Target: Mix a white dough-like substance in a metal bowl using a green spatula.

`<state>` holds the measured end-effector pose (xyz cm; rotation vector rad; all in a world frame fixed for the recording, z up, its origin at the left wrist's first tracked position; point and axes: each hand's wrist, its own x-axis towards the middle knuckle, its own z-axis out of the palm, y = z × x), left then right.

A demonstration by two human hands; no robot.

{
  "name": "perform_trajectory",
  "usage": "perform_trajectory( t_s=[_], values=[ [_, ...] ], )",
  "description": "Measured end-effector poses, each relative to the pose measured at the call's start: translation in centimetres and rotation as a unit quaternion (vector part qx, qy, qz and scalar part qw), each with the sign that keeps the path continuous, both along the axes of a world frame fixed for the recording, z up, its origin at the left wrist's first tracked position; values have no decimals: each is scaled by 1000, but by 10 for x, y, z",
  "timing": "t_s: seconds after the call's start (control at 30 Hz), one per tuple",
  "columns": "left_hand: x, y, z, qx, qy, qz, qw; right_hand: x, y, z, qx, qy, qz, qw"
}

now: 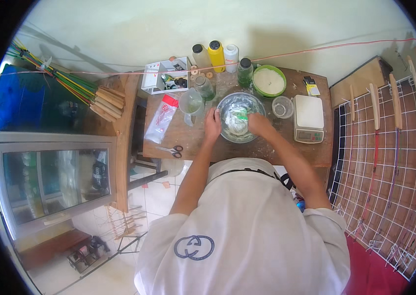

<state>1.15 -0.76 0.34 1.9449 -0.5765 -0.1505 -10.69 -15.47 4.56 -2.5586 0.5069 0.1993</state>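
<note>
A metal mixing bowl [257, 104] stands near the middle of the wooden table [193, 145]. White floury dough [236, 123] lies in it, and flour is smeared up its wall. My left hand [213, 124] grips the bowl's left rim. In my right hand [259, 124] is a green utensil [242, 115] whose working end sits in the dough; its exact kind is hard to tell. Left of the bowl stands a clear plastic measuring jug [191, 102]. On the right is a small clear container [283, 107], beside a white digital kitchen scale [309, 114].
Behind the bowl stand a green bowl of white powder [269, 81], a glass jar [245, 72] and a yellow bottle [216, 57]. Scissors [173, 150] and a plastic bag [162, 118] lie at left, below a white box [151, 79]. A wire grid [385, 155] borders the right.
</note>
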Motion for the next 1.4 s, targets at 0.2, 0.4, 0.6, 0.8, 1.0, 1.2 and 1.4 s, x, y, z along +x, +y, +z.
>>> perform_trajectory(
  t_s=[0.2, 0.4, 0.6, 0.8, 1.0, 1.2, 1.4],
  values=[
    [-2, 5, -15, -3, -21, 45, 999, -4, 10, 10, 24, 127, 82, 988],
    [-7, 0, 4, -17, 2, 22, 1000, 2, -10, 47, -10, 173, 165, 971],
    [-5, -2, 2, -43, 38, 49, 997, 2, 0, 23, -41, 129, 0, 991],
    [0, 1, -13, -41, 50, 97, 993, -6, 1, 10, 6, 152, 113, 982],
    [11, -5, -2, -38, 26, 116, 992, 0, -16, 5, 80, 28, -55, 995],
    [8, -7, 0, -63, -8, 103, 993, 1, 15, -1, -26, 50, 67, 996],
    [8, -8, 6, -61, 3, 90, 994, 31, -3, -24, -31, 14, 5, 999]
  ],
)
